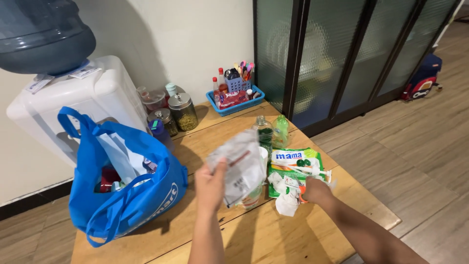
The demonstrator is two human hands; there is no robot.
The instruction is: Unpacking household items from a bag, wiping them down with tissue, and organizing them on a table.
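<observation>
- The left hand (211,185), at the centre of the frame, is closed around the lower edge of a crumpled clear plastic bag (240,164) and holds it up off the bench (273,234); the bag rises from the hand toward the upper right, its long axis tilted that way.
- The right hand (316,190), right of centre, rests low on the bench with the fingers curled around something orange and white, which looks like a pair of scissors or a small tool; the exact grip is hard to tell, as the fingers are partly hidden.
- Just left of the right hand lies a white crumpled wrapper (286,203), touching or nearly touching the hand.
- Above the right hand in the frame lies a flat green and white food packet (293,164), its long axis running left to right; the right hand is much the nearer of the two to it.
- The lifted plastic bag hangs between the two hands and partly hides a cup (254,195) standing on the bench below it.
- Behind the packet, toward the top of the frame, stand two small bottles (272,131), side by side.
- At the lower left of the frame a blue shopping bag (122,195) stands open, well apart from the right hand and nearer the left.
- At the upper left sits a white water dispenser (73,98), with jars (176,115) beside it and a blue tray (234,100) further right.
</observation>
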